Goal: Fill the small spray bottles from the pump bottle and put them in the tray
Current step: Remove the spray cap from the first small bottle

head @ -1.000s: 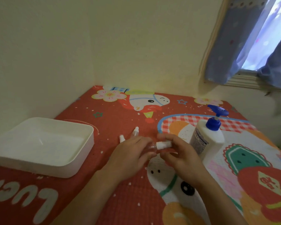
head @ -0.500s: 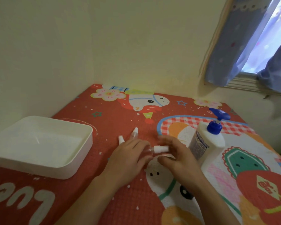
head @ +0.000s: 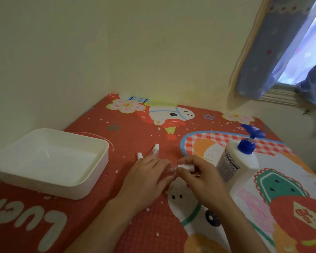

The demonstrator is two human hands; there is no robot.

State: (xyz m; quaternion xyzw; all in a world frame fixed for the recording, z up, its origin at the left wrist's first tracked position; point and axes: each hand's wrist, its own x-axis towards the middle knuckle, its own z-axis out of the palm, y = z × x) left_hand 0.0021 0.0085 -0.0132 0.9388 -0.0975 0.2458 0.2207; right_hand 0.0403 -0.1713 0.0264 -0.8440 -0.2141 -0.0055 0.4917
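At the middle of the red patterned mat my left hand [head: 150, 178] holds the clear body of a small spray bottle [head: 171, 169], which lies sideways between both hands. My right hand [head: 201, 178] pinches its white cap [head: 185, 167]. Two more small spray bottles [head: 155, 149] lie just beyond my left fingers; only their white tips show. The white pump bottle [head: 239, 163] with a blue pump head stands right of my right hand. A white tray [head: 91, 172] sits at the left.
The mat [head: 135, 130] lies in a corner, with cream walls close behind and to the left. A window with a blue curtain [head: 263, 52] is at the upper right. Bare mat lies between the tray and my left hand.
My right fingers have shifted along the white cap, covering more of it. The view has drifted slightly; both hands stay in the same spot with the bottle between them.
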